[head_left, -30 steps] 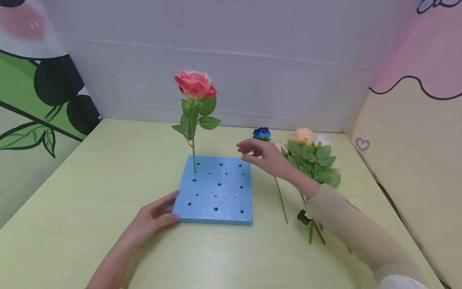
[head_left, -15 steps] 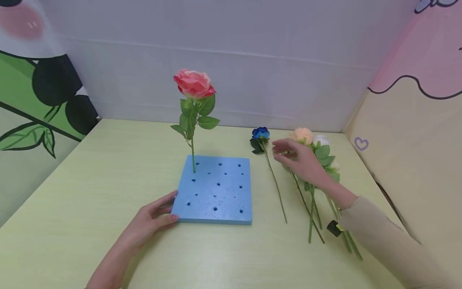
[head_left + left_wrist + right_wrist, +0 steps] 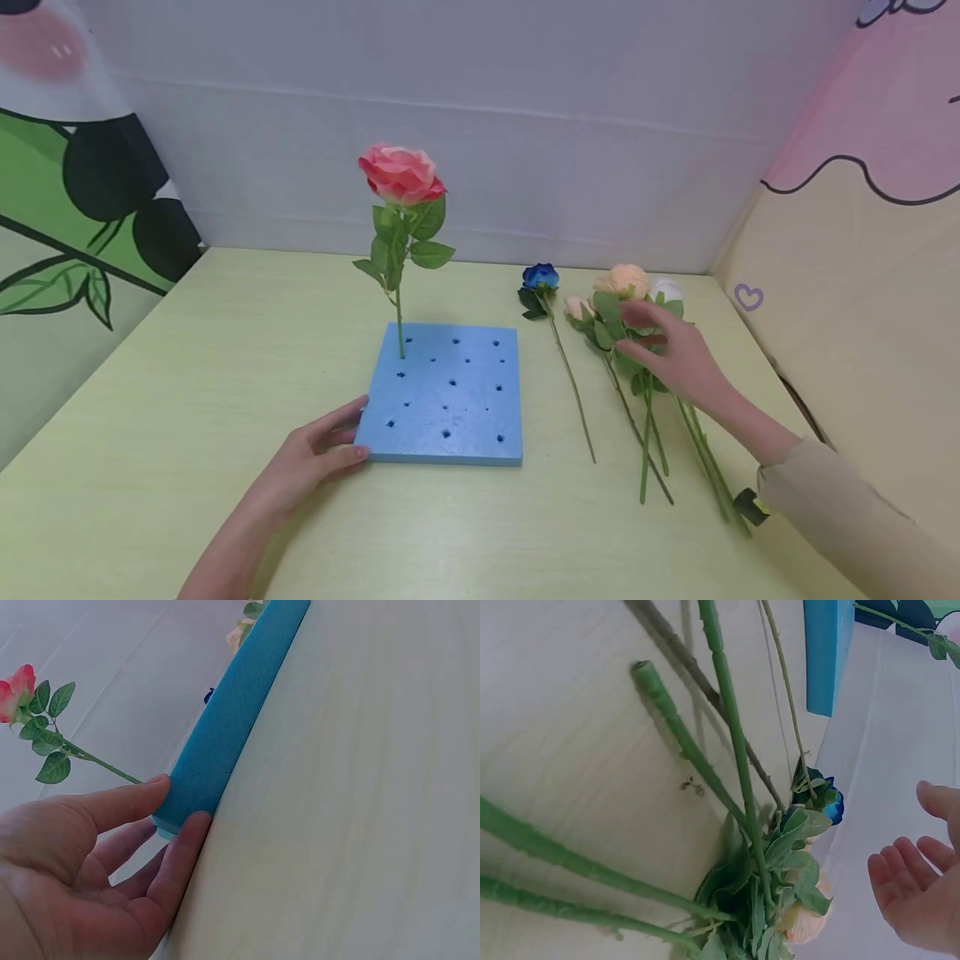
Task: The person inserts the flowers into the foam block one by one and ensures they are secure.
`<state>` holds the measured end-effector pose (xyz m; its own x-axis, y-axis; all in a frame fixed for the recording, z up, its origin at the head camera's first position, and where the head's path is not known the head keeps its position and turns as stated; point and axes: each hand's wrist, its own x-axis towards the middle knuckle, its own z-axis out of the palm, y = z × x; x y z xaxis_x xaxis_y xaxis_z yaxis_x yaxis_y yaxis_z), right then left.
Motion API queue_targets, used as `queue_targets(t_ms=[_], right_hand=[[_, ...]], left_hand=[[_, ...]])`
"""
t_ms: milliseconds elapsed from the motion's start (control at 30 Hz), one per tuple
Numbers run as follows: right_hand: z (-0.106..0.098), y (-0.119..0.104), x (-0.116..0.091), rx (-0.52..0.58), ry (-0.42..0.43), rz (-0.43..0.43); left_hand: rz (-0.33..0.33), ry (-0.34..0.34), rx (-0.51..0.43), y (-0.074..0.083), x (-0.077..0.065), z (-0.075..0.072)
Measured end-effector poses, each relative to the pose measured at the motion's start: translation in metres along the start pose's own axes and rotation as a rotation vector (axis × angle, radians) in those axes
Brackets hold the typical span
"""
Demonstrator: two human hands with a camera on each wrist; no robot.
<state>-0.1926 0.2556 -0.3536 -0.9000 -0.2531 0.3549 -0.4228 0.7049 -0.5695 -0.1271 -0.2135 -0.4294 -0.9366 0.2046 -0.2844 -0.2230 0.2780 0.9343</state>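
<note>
A blue foam board (image 3: 427, 421) with several small holes lies on the table. A pink rose (image 3: 402, 177) stands upright in a hole near its back left corner. My left hand (image 3: 318, 454) holds the board's front left corner between thumb and fingers, as the left wrist view (image 3: 97, 877) also shows. My right hand (image 3: 678, 350) is over the flowers at the right, fingers parted and relaxed, nothing in it. Below it lie a peach flower (image 3: 624, 281), a white flower (image 3: 666, 290) and several green stems (image 3: 731, 720). Leaves are partly hidden behind that hand.
A blue rose (image 3: 540, 277) with a thin stem lies between the board and the flower pile. A smaller pale peach bud (image 3: 579, 307) lies at the pile's left. The pale table (image 3: 225, 358) meets a lilac backdrop (image 3: 480, 142) behind and a painted panel (image 3: 847, 317) at right.
My right hand has moved right, from near the board's back right corner, past the blue rose, to over the flower pile. My left hand, the board and the pink rose have stayed put.
</note>
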Motion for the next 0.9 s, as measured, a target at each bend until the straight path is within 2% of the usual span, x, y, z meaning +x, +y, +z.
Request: queue_targets(t_ms=[133,333,633,900], right_hand=[[-0.003,0.010,-0.007,-0.021,0.006,0.022],[-0.007,0.019,-0.018,-0.108,0.009,0.029],[-0.007,0.029,-0.031,-0.137,-0.016,0.086],[-0.004,0.040,-0.036,-0.180,-0.084,0.178]], left_hand=[[-0.004,-0.003,-0.001,0.000,0.000,0.000],[0.001,-0.004,0.002,0.000,0.000,0.000],[0.016,-0.003,0.020,-0.001,0.001,0.000],[0.008,-0.006,0.020,0.000,0.002,-0.001]])
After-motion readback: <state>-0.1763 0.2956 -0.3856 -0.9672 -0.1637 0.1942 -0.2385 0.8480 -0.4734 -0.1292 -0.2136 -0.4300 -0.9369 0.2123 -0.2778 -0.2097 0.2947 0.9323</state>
